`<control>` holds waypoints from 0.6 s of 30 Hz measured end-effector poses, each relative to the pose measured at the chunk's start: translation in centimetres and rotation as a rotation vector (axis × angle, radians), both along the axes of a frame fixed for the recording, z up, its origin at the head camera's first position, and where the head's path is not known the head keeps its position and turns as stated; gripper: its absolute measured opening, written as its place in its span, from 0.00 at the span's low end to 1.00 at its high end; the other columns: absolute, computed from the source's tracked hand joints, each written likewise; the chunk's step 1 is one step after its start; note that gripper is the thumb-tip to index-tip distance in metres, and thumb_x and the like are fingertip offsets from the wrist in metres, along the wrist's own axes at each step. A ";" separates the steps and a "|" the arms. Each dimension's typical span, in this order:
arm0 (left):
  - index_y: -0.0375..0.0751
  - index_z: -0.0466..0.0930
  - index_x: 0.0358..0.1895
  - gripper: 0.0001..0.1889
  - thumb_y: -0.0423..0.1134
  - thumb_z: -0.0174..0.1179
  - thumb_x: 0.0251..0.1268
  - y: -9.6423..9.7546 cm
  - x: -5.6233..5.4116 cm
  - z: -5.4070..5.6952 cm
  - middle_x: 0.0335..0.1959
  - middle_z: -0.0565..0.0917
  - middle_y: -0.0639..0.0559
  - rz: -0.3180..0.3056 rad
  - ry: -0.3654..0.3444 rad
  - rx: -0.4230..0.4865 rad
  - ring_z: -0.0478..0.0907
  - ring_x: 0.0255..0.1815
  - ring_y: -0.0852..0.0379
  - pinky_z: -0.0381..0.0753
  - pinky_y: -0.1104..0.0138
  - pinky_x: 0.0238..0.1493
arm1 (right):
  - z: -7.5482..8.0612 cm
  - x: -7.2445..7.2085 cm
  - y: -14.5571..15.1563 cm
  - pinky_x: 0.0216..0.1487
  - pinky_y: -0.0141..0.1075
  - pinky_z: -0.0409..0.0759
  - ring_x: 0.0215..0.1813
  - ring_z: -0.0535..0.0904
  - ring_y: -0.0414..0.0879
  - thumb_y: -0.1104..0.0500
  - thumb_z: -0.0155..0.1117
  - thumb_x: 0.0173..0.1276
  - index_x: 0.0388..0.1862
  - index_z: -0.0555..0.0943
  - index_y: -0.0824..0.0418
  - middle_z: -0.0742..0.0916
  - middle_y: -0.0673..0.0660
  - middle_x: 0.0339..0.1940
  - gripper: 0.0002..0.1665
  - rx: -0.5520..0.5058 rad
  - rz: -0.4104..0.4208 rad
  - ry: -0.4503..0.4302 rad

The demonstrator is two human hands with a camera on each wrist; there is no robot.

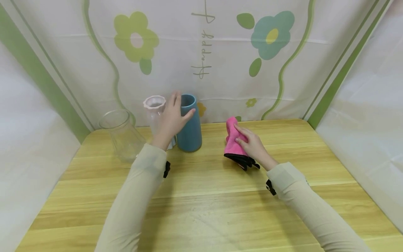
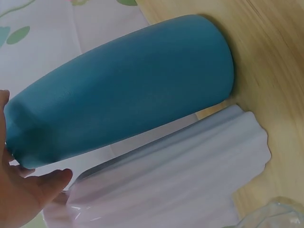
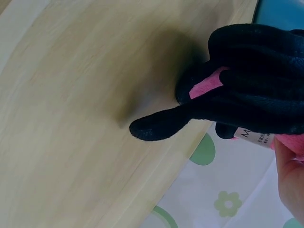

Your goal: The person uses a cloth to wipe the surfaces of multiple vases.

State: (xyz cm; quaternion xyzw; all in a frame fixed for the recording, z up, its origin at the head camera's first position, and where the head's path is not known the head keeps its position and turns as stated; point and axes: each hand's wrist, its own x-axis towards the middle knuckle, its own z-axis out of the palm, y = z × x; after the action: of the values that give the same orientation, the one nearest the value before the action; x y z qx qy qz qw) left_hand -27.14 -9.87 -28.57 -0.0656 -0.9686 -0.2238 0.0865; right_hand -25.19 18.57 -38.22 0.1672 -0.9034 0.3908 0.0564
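A tall blue vase [image 1: 190, 134] stands upright at the back of the table. By its mouth is my left hand [image 1: 171, 119], fingers extended and thumb spread; in the left wrist view the thumb [image 2: 50, 185] lies beside the blue vase's rim. Partly behind this hand stands a fluted pale pink vase [image 1: 153, 115]. Further left is a clear glass vase [image 1: 126, 140] with a wide mouth. To the right, my right hand [image 1: 254, 147] pinches a bunched pink cloth [image 1: 234, 141] between thumb and fingers. Its black hem [image 3: 266, 71] hangs in folds, and a white label shows in the right wrist view.
The wood-grain table [image 1: 201, 210] ends against a flower-printed curtain [image 1: 220, 87] at the back. White fabric walls [image 1: 362, 105] with green stripes close in both sides. Black wrist cameras [image 1: 167, 169] sit under the sleeves.
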 end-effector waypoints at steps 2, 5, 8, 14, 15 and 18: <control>0.42 0.39 0.77 0.47 0.65 0.46 0.66 0.0 -0.2 -0.1 0.79 0.44 0.44 0.002 -0.029 0.038 0.49 0.78 0.43 0.63 0.50 0.71 | 0.0 0.0 0.0 0.71 0.56 0.62 0.71 0.64 0.65 0.66 0.58 0.68 0.72 0.65 0.60 0.70 0.68 0.70 0.33 0.000 0.000 0.003; 0.42 0.38 0.77 0.48 0.68 0.44 0.66 0.0 -0.5 -0.2 0.79 0.42 0.44 -0.005 -0.057 0.096 0.48 0.78 0.43 0.62 0.48 0.71 | -0.1 -0.1 0.0 0.71 0.55 0.62 0.71 0.64 0.65 0.65 0.58 0.69 0.72 0.65 0.59 0.70 0.68 0.70 0.33 0.003 -0.005 0.001; 0.41 0.39 0.77 0.47 0.68 0.43 0.66 0.0 -0.7 -0.3 0.79 0.42 0.44 -0.011 -0.066 0.140 0.45 0.79 0.43 0.56 0.48 0.74 | -0.1 -0.1 0.0 0.71 0.56 0.62 0.71 0.64 0.65 0.65 0.58 0.69 0.72 0.65 0.59 0.70 0.68 0.71 0.32 0.003 -0.008 0.000; 0.39 0.42 0.77 0.44 0.65 0.41 0.69 -0.1 -1.0 -0.3 0.79 0.43 0.45 -0.009 -0.065 0.176 0.44 0.79 0.44 0.53 0.48 0.75 | 0.4 -0.1 0.0 0.71 0.56 0.62 0.71 0.64 0.64 0.65 0.57 0.69 0.72 0.64 0.59 0.69 0.68 0.71 0.33 -0.011 -0.009 0.006; 0.39 0.42 0.77 0.44 0.65 0.42 0.69 -0.1 -1.1 -0.3 0.79 0.43 0.45 -0.009 -0.064 0.177 0.44 0.79 0.44 0.52 0.48 0.75 | 0.5 -0.1 0.0 0.71 0.56 0.62 0.71 0.64 0.64 0.66 0.57 0.69 0.72 0.64 0.60 0.70 0.68 0.70 0.33 -0.011 -0.008 0.014; 0.39 0.42 0.77 0.44 0.65 0.42 0.69 -0.2 -1.1 -0.3 0.79 0.44 0.45 -0.006 -0.060 0.177 0.45 0.79 0.43 0.54 0.47 0.75 | 1.0 -0.2 -0.1 0.71 0.55 0.63 0.71 0.65 0.64 0.66 0.58 0.69 0.72 0.65 0.60 0.70 0.68 0.70 0.32 -0.009 -0.006 0.033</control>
State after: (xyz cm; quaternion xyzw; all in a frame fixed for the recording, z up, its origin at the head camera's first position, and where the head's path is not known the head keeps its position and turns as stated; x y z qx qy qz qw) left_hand -28.27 -10.08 -28.85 -0.0536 -0.9469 -0.3109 0.0622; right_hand -25.41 18.51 -37.26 0.1706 -0.9012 0.3916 0.0732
